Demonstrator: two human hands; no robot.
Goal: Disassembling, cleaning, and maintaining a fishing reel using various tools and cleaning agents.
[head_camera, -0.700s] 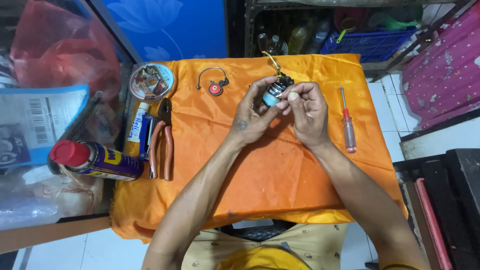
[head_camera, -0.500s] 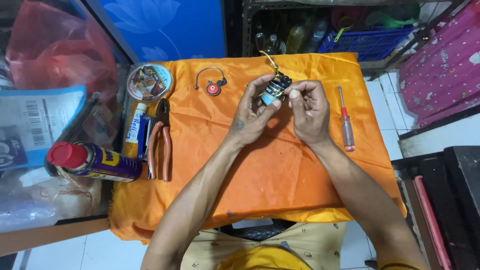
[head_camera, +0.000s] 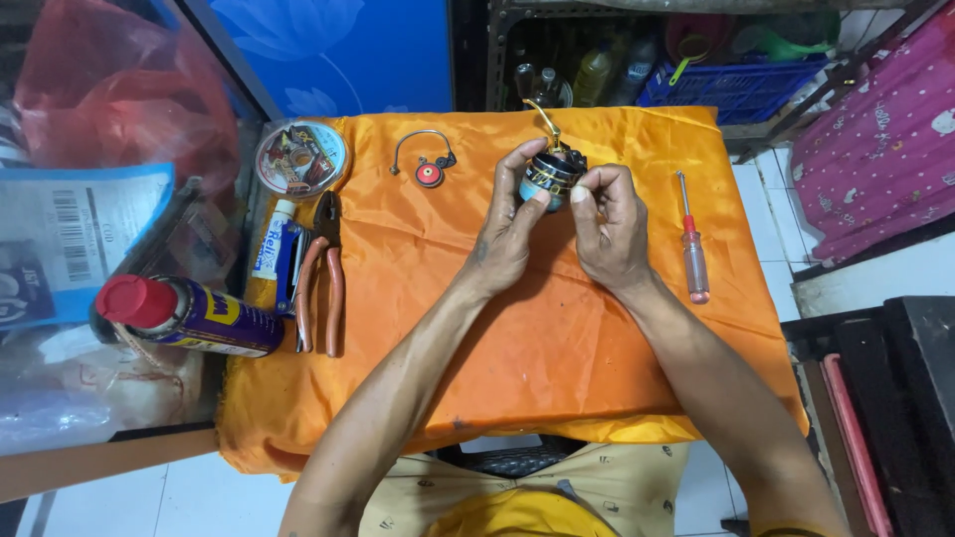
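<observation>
A small black and gold fishing reel body (head_camera: 550, 175) is held above the orange cloth (head_camera: 418, 328) near its far edge. My left hand (head_camera: 509, 234) grips the reel from the left, thumb pressed on its side. My right hand (head_camera: 609, 227) pinches the reel from the right with thumb and fingertips. A gold arm sticks up from the reel's top. A wire bail with a red knob (head_camera: 425, 165) lies on the cloth to the left of my hands.
A red-handled screwdriver (head_camera: 690, 243) lies right of my right hand. Orange-handled pliers (head_camera: 320, 273), a small tube (head_camera: 270, 242), a round tin (head_camera: 300, 158) and a spray can with a red cap (head_camera: 185, 314) sit along the cloth's left edge. Plastic bags crowd the left; shelves stand behind.
Both hands have stayed on the reel and turned it slightly; its light blue face no longer shows. Nothing else on the cloth has moved.
</observation>
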